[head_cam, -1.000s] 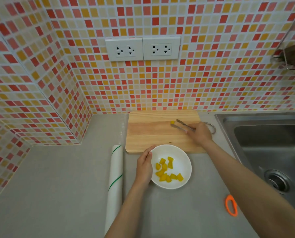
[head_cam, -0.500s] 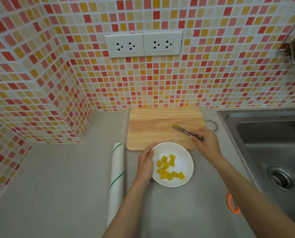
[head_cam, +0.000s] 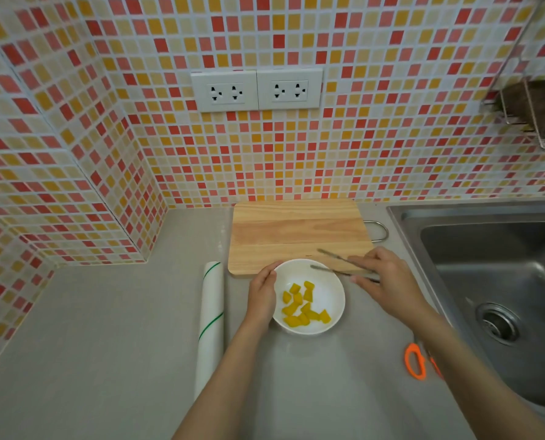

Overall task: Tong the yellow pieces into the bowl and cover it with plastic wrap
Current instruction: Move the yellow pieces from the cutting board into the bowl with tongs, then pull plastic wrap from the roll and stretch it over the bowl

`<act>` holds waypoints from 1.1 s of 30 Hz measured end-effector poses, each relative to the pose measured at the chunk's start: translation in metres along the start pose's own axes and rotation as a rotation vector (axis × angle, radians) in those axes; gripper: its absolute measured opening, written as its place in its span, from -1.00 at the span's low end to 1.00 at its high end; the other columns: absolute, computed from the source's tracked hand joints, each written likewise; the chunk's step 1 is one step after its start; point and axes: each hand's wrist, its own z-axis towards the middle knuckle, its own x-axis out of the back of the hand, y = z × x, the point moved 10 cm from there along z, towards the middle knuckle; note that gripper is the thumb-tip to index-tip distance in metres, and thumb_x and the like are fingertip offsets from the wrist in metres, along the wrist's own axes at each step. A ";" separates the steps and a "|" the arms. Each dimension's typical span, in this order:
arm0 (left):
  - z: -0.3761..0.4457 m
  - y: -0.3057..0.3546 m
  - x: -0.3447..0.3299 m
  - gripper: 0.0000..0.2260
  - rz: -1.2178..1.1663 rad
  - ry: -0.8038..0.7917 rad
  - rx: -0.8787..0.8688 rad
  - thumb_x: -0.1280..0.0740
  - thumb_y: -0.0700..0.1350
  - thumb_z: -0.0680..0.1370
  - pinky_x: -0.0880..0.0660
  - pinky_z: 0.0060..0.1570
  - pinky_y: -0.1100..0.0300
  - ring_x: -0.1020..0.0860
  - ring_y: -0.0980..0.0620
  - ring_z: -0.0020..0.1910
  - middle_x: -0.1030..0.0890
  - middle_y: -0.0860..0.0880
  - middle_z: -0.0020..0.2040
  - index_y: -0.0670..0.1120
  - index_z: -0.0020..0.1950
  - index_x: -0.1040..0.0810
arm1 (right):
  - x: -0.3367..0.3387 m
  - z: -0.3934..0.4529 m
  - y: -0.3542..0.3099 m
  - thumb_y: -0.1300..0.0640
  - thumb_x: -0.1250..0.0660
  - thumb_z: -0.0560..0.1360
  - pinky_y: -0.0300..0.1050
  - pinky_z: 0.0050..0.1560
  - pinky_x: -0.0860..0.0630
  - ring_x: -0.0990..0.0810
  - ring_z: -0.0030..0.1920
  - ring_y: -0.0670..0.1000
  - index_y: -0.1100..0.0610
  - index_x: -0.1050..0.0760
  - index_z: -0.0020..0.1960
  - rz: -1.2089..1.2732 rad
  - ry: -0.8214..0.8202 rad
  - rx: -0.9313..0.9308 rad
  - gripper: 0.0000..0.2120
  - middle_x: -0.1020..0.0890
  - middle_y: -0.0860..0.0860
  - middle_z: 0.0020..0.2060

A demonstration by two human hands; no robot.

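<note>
Grey worktop (head_cam: pixel 106 328) under mosaic tile wall. Sink (head_cam: pixel 486 265) at 3 o'clock, wooden cutting board (head_cam: pixel 296 230) at 12, bare. Plastic wrap roll (head_cam: pixel 210 322) lies at 9 of the bowl (head_cam: pixel 331 300). Yellow pieces (head_cam: pixel 302 308) in bowl. Left hand (head_cam: pixel 261 295) fingers grasping bowl rim. Right hand (head_cam: pixel 388 281) fingers clenched on tongs (head_cam: pixel 337 265), tips apart, empty, over bowl's far edge. Orange scissors (head_cam: pixel 415 360) at 4.

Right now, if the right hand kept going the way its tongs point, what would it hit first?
Probably the left hand on the bowl rim; the tongs in the right hand point left over it, but height is unclear.
</note>
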 end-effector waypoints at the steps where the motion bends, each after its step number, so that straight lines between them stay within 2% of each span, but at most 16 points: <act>1: 0.000 0.001 0.000 -0.73 -0.001 -0.001 0.000 -0.12 -0.30 0.57 -0.40 0.19 0.13 -0.50 -0.04 0.14 -0.58 -0.19 0.20 -0.24 0.17 -0.55 | 0.002 0.007 0.007 0.11 -0.46 0.39 0.06 0.00 -0.48 -0.53 -0.03 0.13 0.09 -0.57 0.18 0.005 0.034 -0.034 -0.64 -0.53 0.06 -0.13; 3: 0.000 0.002 0.000 -0.74 -0.003 -0.003 -0.002 -0.13 -0.30 0.57 -0.39 0.15 0.17 -0.50 -0.01 0.12 -0.58 -0.17 0.17 -0.22 0.15 -0.56 | 0.001 0.021 0.024 0.10 -0.44 0.40 0.05 0.01 -0.49 -0.54 -0.02 0.16 0.12 -0.56 0.20 0.011 0.072 -0.131 -0.63 -0.55 0.13 -0.09; 7: 0.000 0.000 0.000 -0.77 -0.023 -0.012 0.011 -0.16 -0.24 0.57 -0.46 0.13 0.13 -0.54 -0.01 0.09 -0.62 -0.07 0.06 -0.12 0.07 -0.60 | -0.021 0.043 0.051 0.05 -0.39 0.45 0.01 -0.02 -0.48 -0.55 -0.01 0.21 0.15 -0.53 0.23 0.039 0.085 -0.332 -0.62 -0.56 0.20 -0.02; 10: 0.001 -0.001 0.001 -0.76 -0.047 -0.017 0.054 -0.17 -0.17 0.57 -0.49 -0.09 0.28 -0.57 0.08 -0.01 -0.63 0.07 -0.03 0.03 -0.05 -0.62 | -0.043 0.053 0.060 0.04 -0.37 0.46 0.07 0.05 -0.48 -0.52 0.10 0.25 0.21 -0.49 0.25 0.033 0.055 -0.401 -0.58 -0.55 0.24 0.08; 11: 0.001 -0.003 0.001 -0.77 -0.058 -0.023 0.086 -0.18 -0.15 0.57 -0.49 -0.08 0.28 -0.57 0.10 0.00 -0.63 0.08 -0.01 0.05 -0.04 -0.62 | -0.048 0.055 0.062 0.04 -0.36 0.47 0.08 0.08 -0.47 -0.50 0.14 0.26 0.22 -0.47 0.26 0.006 0.041 -0.411 -0.58 -0.54 0.25 0.10; 13: 0.002 -0.006 0.003 -0.78 -0.090 -0.044 0.130 -0.19 -0.10 0.57 -0.48 0.16 0.14 -0.56 0.03 0.13 -0.62 0.00 0.13 -0.01 0.11 -0.59 | -0.054 0.057 0.065 0.05 -0.35 0.47 0.10 0.09 -0.45 -0.47 0.15 0.26 0.22 -0.49 0.24 -0.061 0.036 -0.412 -0.59 -0.53 0.25 0.10; 15: 0.004 0.002 0.011 -0.72 -0.107 -0.065 0.118 -0.16 -0.11 0.58 -0.35 0.35 0.05 -0.49 -0.04 0.27 -0.56 -0.10 0.26 -0.10 0.26 -0.50 | -0.054 0.055 0.065 0.04 -0.35 0.46 0.11 0.05 -0.45 -0.48 0.12 0.26 0.21 -0.52 0.20 -0.124 0.053 -0.390 -0.63 -0.54 0.25 0.06; 18: 0.004 0.026 0.038 -0.72 -0.058 -0.071 -0.002 -0.07 -0.13 0.62 -0.31 0.34 0.13 -0.47 0.00 0.27 -0.55 -0.11 0.23 -0.11 0.28 -0.43 | -0.051 0.055 0.061 -0.02 -0.37 0.44 0.10 0.05 -0.44 -0.46 0.11 0.28 0.24 -0.48 0.19 -0.185 0.032 -0.391 -0.56 -0.50 0.27 0.09; 20: 0.000 0.041 0.068 -0.74 0.023 -0.034 -0.100 -0.06 -0.11 0.63 -0.31 0.32 0.17 -0.49 0.07 0.24 -0.57 -0.05 0.20 -0.05 0.25 -0.45 | -0.040 0.055 0.049 -0.09 -0.38 0.42 0.13 0.15 -0.41 -0.41 0.19 0.28 0.24 -0.39 0.25 -0.097 0.085 -0.394 -0.45 -0.43 0.30 0.19; 22: -0.007 0.047 0.104 -0.74 0.112 0.030 -0.158 -0.08 -0.10 0.63 -0.30 0.32 0.19 -0.48 0.11 0.25 -0.56 -0.02 0.23 -0.01 0.23 -0.47 | -0.018 0.052 0.017 -0.10 -0.36 0.43 0.13 0.24 -0.38 -0.35 0.28 0.24 0.19 -0.31 0.35 0.096 0.221 -0.320 -0.39 -0.39 0.28 0.26; 25: -0.022 0.040 0.148 -0.70 0.258 0.116 -0.183 -0.09 -0.09 0.63 -0.24 0.34 0.24 -0.42 0.12 0.32 -0.50 -0.02 0.33 -0.04 0.32 -0.45 | -0.001 0.031 -0.050 -0.05 -0.29 0.49 0.04 0.23 -0.43 -0.45 0.23 0.10 0.11 -0.27 0.42 0.410 0.311 -0.139 -0.45 -0.37 0.14 0.31; 27: -0.033 0.026 0.162 -0.66 0.371 0.130 -0.157 -0.10 -0.08 0.63 -0.17 0.38 0.26 -0.33 0.10 0.41 -0.41 -0.01 0.41 -0.07 0.40 -0.37 | -0.012 0.012 -0.099 -0.02 -0.25 0.51 -0.07 0.17 -0.43 -0.48 0.15 -0.02 0.07 -0.32 0.40 0.517 0.235 -0.025 -0.52 -0.42 0.04 0.25; 30: -0.045 -0.002 0.164 -0.59 0.516 0.099 -0.086 -0.07 -0.05 0.63 0.03 0.48 0.21 -0.11 0.12 0.51 -0.20 0.00 0.52 -0.08 0.48 -0.21 | -0.064 -0.017 -0.154 0.08 -0.25 0.54 -0.26 0.11 -0.41 -0.46 0.07 -0.14 0.10 -0.34 0.38 0.633 0.008 0.049 -0.58 -0.44 -0.02 0.15; 31: -0.048 -0.010 0.162 -0.57 0.568 0.079 -0.068 -0.04 -0.04 0.63 0.11 0.50 0.18 -0.03 0.13 0.52 -0.12 0.01 0.55 -0.08 0.50 -0.15 | -0.086 -0.026 -0.164 0.11 -0.24 0.54 -0.28 0.11 -0.42 -0.47 0.07 -0.16 0.12 -0.33 0.38 0.661 -0.076 0.031 -0.58 -0.43 -0.02 0.14; 33: -0.052 -0.023 0.156 -0.55 0.684 0.044 -0.043 0.01 -0.04 0.64 0.23 0.49 0.13 0.09 0.11 0.53 0.00 -0.01 0.57 -0.10 0.52 -0.04 | -0.130 -0.041 -0.176 0.15 -0.22 0.56 -0.20 0.22 -0.39 -0.47 0.18 -0.04 0.19 -0.29 0.40 0.662 -0.236 -0.037 -0.58 -0.43 0.07 0.21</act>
